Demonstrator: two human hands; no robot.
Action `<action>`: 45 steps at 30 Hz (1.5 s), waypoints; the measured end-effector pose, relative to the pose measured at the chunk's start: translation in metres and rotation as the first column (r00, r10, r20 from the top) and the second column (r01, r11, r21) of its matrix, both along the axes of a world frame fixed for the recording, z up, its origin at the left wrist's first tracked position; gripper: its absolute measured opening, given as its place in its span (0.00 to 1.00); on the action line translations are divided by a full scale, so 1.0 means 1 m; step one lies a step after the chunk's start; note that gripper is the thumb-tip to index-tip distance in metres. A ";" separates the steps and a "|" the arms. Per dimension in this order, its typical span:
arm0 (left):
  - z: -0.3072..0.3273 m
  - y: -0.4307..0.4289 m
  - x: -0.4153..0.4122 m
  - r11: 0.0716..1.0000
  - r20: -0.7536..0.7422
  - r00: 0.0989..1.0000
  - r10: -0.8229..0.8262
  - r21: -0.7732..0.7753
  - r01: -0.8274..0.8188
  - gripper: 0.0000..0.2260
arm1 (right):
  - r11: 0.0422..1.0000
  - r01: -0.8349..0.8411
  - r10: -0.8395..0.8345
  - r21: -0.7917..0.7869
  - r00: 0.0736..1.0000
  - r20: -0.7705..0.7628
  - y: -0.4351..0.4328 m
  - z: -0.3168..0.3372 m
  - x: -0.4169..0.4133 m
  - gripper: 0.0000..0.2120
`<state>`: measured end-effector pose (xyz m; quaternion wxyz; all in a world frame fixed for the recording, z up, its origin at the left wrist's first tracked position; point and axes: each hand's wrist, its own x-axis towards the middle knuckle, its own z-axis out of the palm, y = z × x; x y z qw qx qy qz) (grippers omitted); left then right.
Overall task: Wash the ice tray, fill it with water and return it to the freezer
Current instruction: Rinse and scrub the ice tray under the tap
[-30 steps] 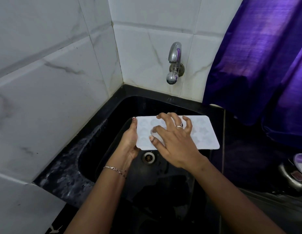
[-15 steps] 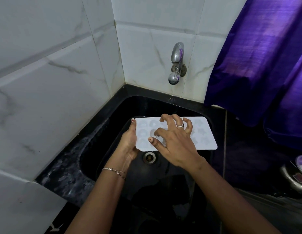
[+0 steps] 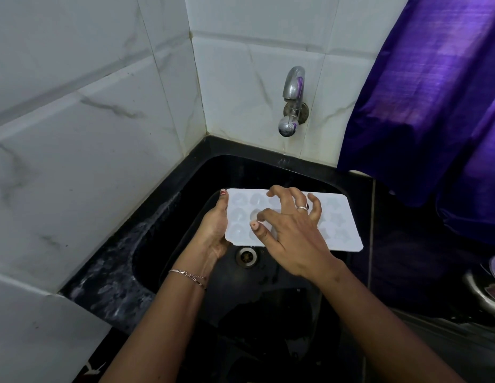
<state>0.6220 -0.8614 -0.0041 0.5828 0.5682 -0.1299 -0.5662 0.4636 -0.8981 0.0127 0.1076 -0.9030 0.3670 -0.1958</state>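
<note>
A white ice tray (image 3: pixel 338 225) with shaped cavities is held level over the black sink (image 3: pixel 169 233), cavities facing up. My left hand (image 3: pixel 213 230) grips the tray's left end, thumb along the edge and fingers underneath. My right hand (image 3: pixel 293 239) lies over the tray's middle with spread, bent fingers, their tips touching the cavities; it wears a ring. The metal tap (image 3: pixel 291 103) sticks out of the tiled wall behind the tray, and no water runs from it.
The sink drain (image 3: pixel 245 255) sits just below the tray's near edge. White marble tiles wall in the left and back. A purple curtain (image 3: pixel 434 92) hangs at the right. A metal vessel (image 3: pixel 486 291) stands on the dark counter at the far right.
My right fingers have shifted slightly across the tray's cavities and spread wider. My left hand and the tray stay almost where they were.
</note>
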 end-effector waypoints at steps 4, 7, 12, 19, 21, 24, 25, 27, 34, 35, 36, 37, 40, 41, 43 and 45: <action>0.001 -0.003 -0.002 1.000 -0.016 1.000 0.009 0.000 -0.009 0.25 | 0.998 -0.044 0.045 -0.041 0.999 0.018 0.001 0.005 0.003 0.24; 0.003 -0.005 -0.009 0.999 -0.040 0.998 0.040 0.000 -0.040 0.23 | 0.989 -0.127 0.125 -0.079 0.992 -0.038 0.005 0.007 0.013 0.20; 0.005 -0.007 -0.011 0.999 -0.075 0.996 0.037 -0.010 -0.038 0.22 | 0.992 -0.103 0.095 -0.072 0.990 -0.105 0.007 0.004 0.022 0.21; 0.005 -0.006 -0.006 0.999 -0.025 0.999 0.034 -0.027 -0.035 0.22 | 0.995 -0.071 0.067 -0.074 0.996 -0.059 0.008 0.006 0.022 0.21; 0.005 -0.007 -0.006 0.999 -0.013 0.999 0.034 -0.031 -0.034 0.21 | 0.993 -0.030 0.022 -0.110 0.997 -0.075 0.011 0.006 0.024 0.20; 0.006 -0.005 -0.005 0.998 -0.015 0.999 0.049 -0.038 -0.049 0.21 | 0.991 -0.063 0.048 -0.117 0.990 -0.130 0.011 0.008 0.026 0.22; 0.006 -0.005 -0.005 0.998 -0.017 0.999 0.049 -0.044 -0.050 0.22 | 0.990 -0.088 0.072 -0.110 0.987 -0.141 0.009 0.009 0.026 0.22; 0.006 -0.004 -0.005 0.997 -0.019 0.998 0.054 -0.048 -0.055 0.22 | 0.986 -0.134 0.119 -0.099 0.983 -0.143 0.006 0.009 0.025 0.23; 0.011 -0.005 -0.004 0.997 0.005 0.998 0.068 -0.033 -0.068 0.22 | 0.993 -0.072 0.067 -0.098 0.996 -0.054 0.007 0.013 0.026 0.23; 0.012 -0.006 -0.004 0.997 0.005 0.998 0.058 -0.041 -0.058 0.22 | 0.993 -0.060 0.054 -0.105 0.997 -0.061 0.008 0.013 0.027 0.23; 0.013 -0.006 -0.004 0.998 0.001 0.999 0.050 -0.047 -0.050 0.22 | 0.993 -0.059 0.052 -0.107 0.996 -0.072 0.009 0.014 0.026 0.23; 0.013 -0.006 -0.005 0.998 0.000 0.999 0.044 -0.051 -0.044 0.22 | 0.992 -0.069 0.061 -0.102 0.995 -0.081 0.009 0.014 0.026 0.23; 0.009 -0.005 -0.005 0.998 0.012 0.999 0.051 -0.038 -0.050 0.22 | 0.989 -0.136 0.130 -0.064 0.987 -0.091 0.006 0.013 0.022 0.24; 0.008 -0.004 -0.004 0.998 0.017 0.998 0.057 -0.030 -0.057 0.22 | 0.987 -0.152 0.148 -0.049 0.986 -0.082 0.006 0.013 0.021 0.25; 0.006 -0.003 -0.005 0.998 0.032 0.998 0.063 -0.017 -0.062 0.23 | 0.988 -0.150 0.149 -0.032 0.988 -0.038 0.007 0.015 0.017 0.25; 0.005 -0.003 -0.004 0.997 0.042 0.996 0.082 -0.012 -0.082 0.23 | 0.992 -0.126 0.127 -0.031 0.991 0.033 0.008 0.020 0.008 0.22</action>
